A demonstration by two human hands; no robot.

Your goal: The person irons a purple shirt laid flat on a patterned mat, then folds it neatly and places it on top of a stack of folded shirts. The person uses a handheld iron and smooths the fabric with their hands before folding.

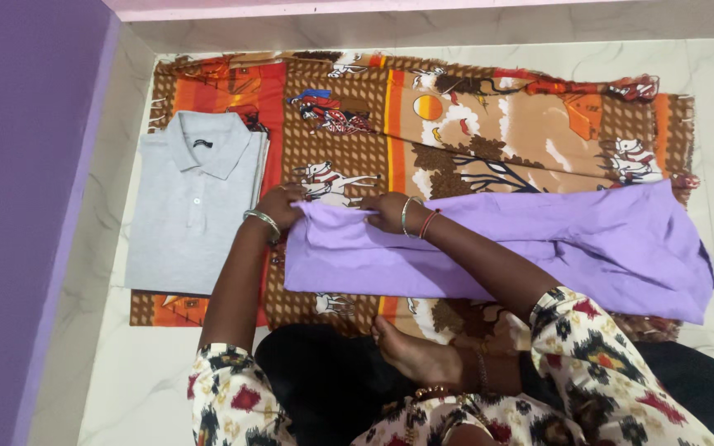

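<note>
bare foot (411, 355), hands (281, 206) (386, 211) pinch purple shirt (506, 248) — mat (489, 124)

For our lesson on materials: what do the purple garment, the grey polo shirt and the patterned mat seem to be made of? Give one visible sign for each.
Purple garment: thin, matte fabric, probably cotton or a blend; it drapes and creases softly.
Grey polo shirt: heathered knit, likely cotton; the surface is flecked, with a ribbed-looking collar.
Patterned mat: printed textile, fibre unclear; it has a fringed edge and lies flat on the glossy marble-like floor.
</note>
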